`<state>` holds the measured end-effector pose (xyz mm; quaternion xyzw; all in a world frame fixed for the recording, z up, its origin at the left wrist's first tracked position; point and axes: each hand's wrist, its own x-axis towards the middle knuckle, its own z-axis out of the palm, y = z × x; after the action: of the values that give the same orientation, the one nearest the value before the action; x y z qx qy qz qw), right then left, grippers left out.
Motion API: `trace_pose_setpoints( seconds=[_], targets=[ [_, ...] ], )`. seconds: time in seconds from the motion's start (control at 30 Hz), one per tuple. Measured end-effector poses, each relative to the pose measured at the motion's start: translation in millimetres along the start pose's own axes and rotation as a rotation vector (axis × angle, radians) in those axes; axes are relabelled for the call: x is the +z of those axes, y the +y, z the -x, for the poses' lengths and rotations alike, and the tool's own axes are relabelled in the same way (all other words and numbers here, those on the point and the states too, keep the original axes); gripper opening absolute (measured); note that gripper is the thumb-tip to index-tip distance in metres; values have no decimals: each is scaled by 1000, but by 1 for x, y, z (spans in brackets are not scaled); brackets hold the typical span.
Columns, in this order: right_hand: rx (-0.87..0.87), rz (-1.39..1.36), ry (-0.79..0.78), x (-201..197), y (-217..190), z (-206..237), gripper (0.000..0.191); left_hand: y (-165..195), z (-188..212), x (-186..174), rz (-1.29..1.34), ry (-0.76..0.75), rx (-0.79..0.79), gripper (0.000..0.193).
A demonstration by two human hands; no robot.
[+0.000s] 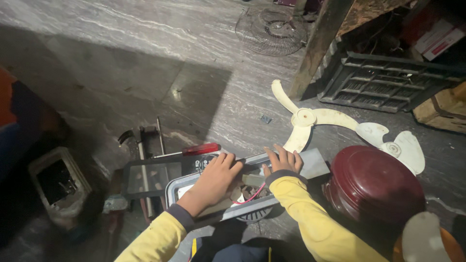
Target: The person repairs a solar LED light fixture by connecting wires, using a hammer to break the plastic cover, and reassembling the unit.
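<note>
- Your left hand (217,175) lies palm down on the near-left part of the grey case (242,187), fingers loosely curled over its far rim; it presses, and grips nothing.
- Your right hand (283,161) rests spread flat on the far-right rim of the same case, fingers open and holding nothing.
- The case lies on the floor (145,63) right in front of you, open at the top, with a red wire (253,195) and small parts showing between your hands.
- By my reading, you are at the stage of steadying the opened case to get at its insides; any next move calls for one hand to keep it pinned while the other works clear of the wire.
- Just left of the case, a red-handled screwdriver (196,150) lies within reach, beside a dark frame (145,177) and a hammer (138,145).
- To the right, a maroon dome (374,187) crowds your right sleeve and limits elbow room.
- Beyond the case, the cream fan blade (335,126) lies near; the wire guard (271,30) and black grille (383,80) lie well apart.
</note>
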<state>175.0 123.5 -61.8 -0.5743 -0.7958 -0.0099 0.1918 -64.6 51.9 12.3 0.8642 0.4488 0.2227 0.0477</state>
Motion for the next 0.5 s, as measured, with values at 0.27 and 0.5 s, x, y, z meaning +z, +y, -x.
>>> trace_pose_setpoints(
  seconds=[0.27, 0.5],
  targets=[
    [39, 9, -49, -7, -7, 0, 63, -9, -5, -14, 89, -63, 84, 41],
    [-19, -13, -258, -36, -18, -6, 91, -19, -10, -18, 202, -151, 32, 47]
  ],
)
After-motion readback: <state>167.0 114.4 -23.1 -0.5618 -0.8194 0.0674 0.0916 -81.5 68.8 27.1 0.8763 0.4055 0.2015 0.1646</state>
